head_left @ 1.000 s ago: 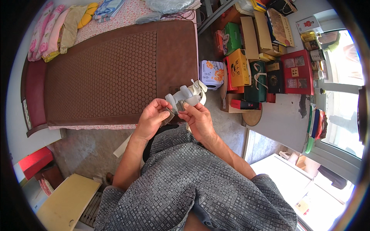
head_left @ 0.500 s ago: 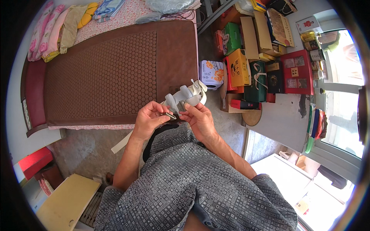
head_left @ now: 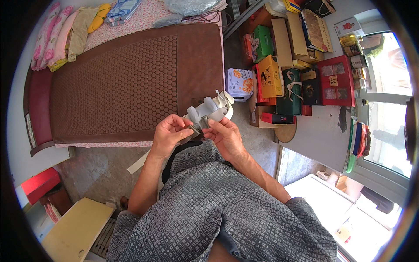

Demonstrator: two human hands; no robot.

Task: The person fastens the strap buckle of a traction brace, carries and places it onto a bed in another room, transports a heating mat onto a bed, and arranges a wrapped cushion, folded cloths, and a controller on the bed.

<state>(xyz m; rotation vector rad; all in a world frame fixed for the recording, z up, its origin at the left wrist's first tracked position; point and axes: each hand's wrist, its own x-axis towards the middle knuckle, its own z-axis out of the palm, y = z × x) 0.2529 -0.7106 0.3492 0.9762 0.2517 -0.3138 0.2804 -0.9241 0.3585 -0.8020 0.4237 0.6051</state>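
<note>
My left hand is closed in a pinch on a small flat grey metal-looking piece in front of my lap. Close beside it, my right hand pinches a second grey piece between thumb and fingers. Just beyond my fingertips lies a pale grey rounded device with lobes and a white strap curling round its right side, at the mat's near right corner. My fingers partly hide both small pieces, so their exact kind cannot be made out.
A brown mat with a hexagon pattern covers the bed ahead. Several boxes, including a yellow one and a white flowered tin, stand on the right. A pale strip hangs at left below the bed edge. Folded bedding lies at far left.
The grey piece in my left hand has turned, showing more of its flat face, and sits closer to the piece in my right hand. Both arms are nearly unmoved.
</note>
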